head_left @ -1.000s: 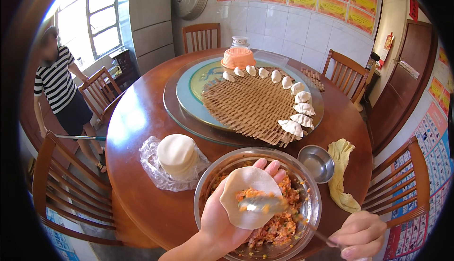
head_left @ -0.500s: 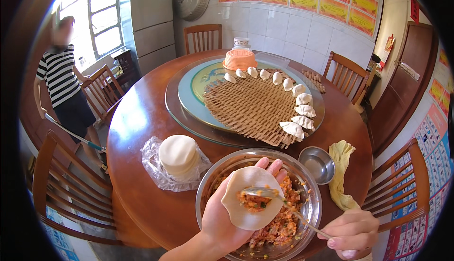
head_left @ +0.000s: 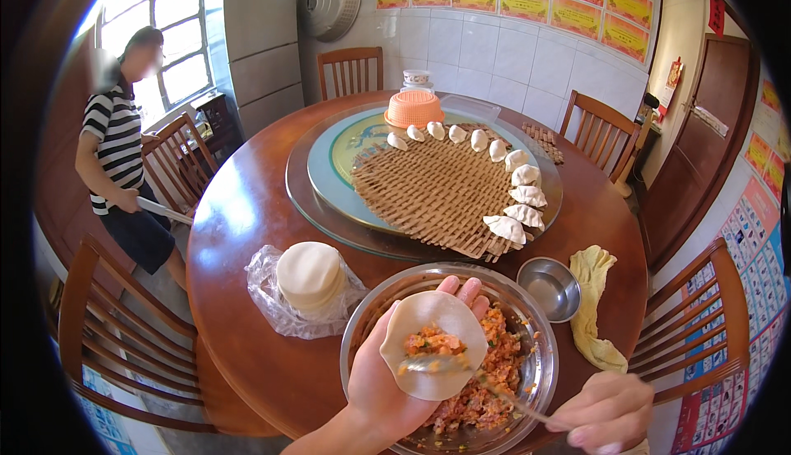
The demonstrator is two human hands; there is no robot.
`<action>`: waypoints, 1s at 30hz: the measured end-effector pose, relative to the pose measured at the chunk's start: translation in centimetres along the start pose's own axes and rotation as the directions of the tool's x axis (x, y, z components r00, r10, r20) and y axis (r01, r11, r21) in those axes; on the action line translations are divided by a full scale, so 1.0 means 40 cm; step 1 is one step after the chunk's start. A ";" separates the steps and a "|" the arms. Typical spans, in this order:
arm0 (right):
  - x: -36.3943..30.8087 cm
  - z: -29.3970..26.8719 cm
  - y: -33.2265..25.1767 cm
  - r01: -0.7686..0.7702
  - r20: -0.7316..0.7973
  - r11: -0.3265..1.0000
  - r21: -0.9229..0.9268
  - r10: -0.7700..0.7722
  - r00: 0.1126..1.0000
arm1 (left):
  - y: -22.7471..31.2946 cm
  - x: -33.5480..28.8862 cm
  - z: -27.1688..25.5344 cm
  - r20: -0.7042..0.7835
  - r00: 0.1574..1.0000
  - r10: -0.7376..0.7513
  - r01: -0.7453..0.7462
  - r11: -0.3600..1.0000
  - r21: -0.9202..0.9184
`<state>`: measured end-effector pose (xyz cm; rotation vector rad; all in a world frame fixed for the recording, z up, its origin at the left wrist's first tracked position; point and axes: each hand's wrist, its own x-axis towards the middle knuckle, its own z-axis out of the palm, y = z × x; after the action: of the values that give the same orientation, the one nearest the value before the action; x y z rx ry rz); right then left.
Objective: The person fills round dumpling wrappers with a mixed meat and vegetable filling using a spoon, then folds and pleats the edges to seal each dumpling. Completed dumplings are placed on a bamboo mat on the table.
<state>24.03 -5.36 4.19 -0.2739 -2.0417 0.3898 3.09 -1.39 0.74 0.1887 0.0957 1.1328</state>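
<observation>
Here, left hand (head_left: 387, 385) open flat under soft, tearable wrapper (head_left: 434, 344); support from beneath; right hand (head_left: 606, 416) pinches spoon (head_left: 461, 368).

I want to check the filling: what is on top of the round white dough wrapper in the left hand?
On the round white dough wrapper, orange-pink minced filling and a metal spoon's tip. The left hand beneath is mostly covered.
</observation>
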 end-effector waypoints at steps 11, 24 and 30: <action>-0.006 0.021 0.029 0.005 -0.161 0.990 -0.140 -0.027 0.987 | -0.001 -0.001 0.001 -0.018 1.000 0.000 0.000 1.000 0.015; -0.152 0.040 0.021 -0.366 -0.670 0.827 0.427 0.561 0.485 | 0.057 0.005 -0.031 -0.087 0.976 0.202 -0.214 0.961 -0.176; -0.276 0.022 0.025 -0.686 -0.203 0.462 0.562 0.881 0.427 | 0.078 -0.004 -0.036 -0.100 0.976 0.196 -0.212 0.957 -0.199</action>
<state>28.53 -8.47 -5.48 -1.0241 -1.1434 1.2109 -0.01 -0.09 -0.06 -0.0354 0.0270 1.3482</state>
